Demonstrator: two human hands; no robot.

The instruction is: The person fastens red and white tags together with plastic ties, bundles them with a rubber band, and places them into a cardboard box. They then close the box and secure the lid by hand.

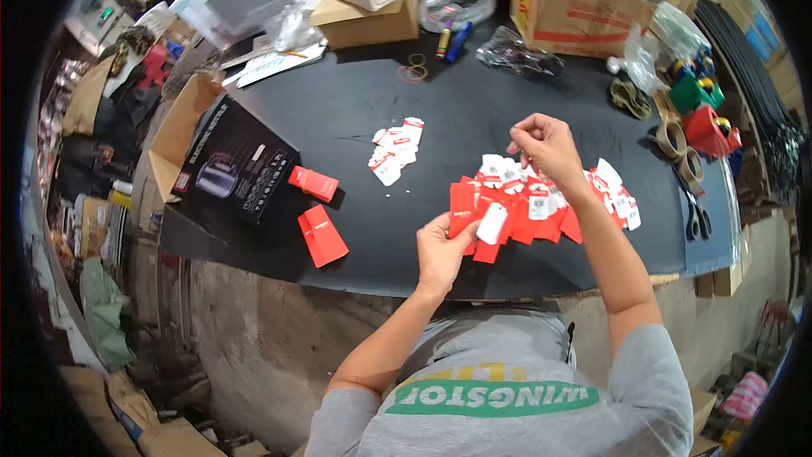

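Observation:
My left hand (441, 256) is closed at the near edge of a spread of red and white hang tags, thumb on top. It grips a red hang tag (462, 205), and a blank white tag (492, 225) lies against the thumb tip. Above the spread, my right hand (548, 149) is raised with thumb and fingertips pinched together; whatever is between them is too small to make out. Barcoded white tags (540, 205) overlap the red ones under my right wrist. Farther left lies a smaller heap of white and red tags (397, 151).
Two red stacks, an upper one (314, 184) and a lower one (322, 235), lie by a black printed kettle box (233, 161). At right are scissors (699, 218), tape rolls (692, 171) and a red tape dispenser (709, 129). Cartons (592, 4) line the back of the black table.

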